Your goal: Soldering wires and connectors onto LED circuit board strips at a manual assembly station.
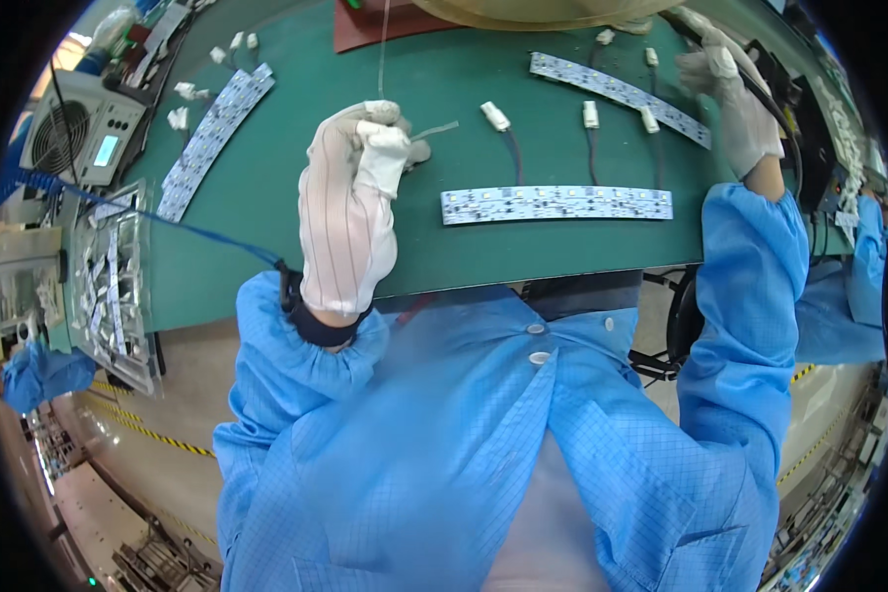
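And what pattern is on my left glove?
White glove with thin dark stripes, best seen in the head view.

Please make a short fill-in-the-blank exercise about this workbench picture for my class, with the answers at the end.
1. The thin strand is held in the person's ____ hand.
2. The right hand comes out of a sleeve coloured ____.
3. The white connectors wired to the circuit strip nearest the jacket buttons number ____.
4. The worktop is coloured ____.

Missing words: left; blue; three; green.
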`<action>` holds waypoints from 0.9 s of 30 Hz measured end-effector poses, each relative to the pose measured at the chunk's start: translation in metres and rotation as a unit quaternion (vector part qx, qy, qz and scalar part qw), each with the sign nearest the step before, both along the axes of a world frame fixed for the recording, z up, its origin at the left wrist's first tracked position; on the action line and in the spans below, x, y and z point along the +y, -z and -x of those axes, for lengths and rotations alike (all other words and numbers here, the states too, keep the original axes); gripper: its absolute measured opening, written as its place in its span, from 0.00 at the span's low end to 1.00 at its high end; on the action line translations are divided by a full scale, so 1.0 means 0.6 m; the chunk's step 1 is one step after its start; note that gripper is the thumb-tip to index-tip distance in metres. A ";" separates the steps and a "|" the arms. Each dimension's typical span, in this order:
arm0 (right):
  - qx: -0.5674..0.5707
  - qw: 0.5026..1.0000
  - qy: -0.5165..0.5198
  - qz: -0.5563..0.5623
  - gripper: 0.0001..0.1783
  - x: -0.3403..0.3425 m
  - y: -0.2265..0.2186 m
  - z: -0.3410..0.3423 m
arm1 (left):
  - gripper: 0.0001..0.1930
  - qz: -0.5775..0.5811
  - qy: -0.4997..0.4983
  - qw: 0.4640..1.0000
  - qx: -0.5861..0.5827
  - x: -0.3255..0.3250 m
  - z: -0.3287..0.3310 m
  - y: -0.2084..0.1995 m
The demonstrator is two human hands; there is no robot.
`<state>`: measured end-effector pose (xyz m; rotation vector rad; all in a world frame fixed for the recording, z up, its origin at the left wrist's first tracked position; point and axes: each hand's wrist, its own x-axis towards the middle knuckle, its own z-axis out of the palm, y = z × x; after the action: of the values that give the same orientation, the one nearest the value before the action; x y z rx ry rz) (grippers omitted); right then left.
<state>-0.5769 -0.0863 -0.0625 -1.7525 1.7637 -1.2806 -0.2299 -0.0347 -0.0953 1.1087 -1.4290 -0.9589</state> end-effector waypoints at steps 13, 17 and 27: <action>0.204 0.952 -0.204 0.099 0.22 0.177 0.021 -0.104 | 0.21 0.027 0.054 0.974 0.216 -0.023 -0.023 0.031; 0.160 0.974 -0.134 0.085 0.16 0.188 0.038 -0.101 | 0.21 0.064 0.020 0.992 0.104 -0.015 -0.021 0.006; -0.139 0.942 -0.163 0.259 0.13 0.228 0.042 -0.102 | 0.45 0.275 0.018 0.947 -0.166 0.073 -0.016 -0.026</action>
<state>-0.5158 0.0505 -0.0878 -1.8958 0.9821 -1.8380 -0.2203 0.0092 -0.0799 0.8424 -1.8481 -0.3540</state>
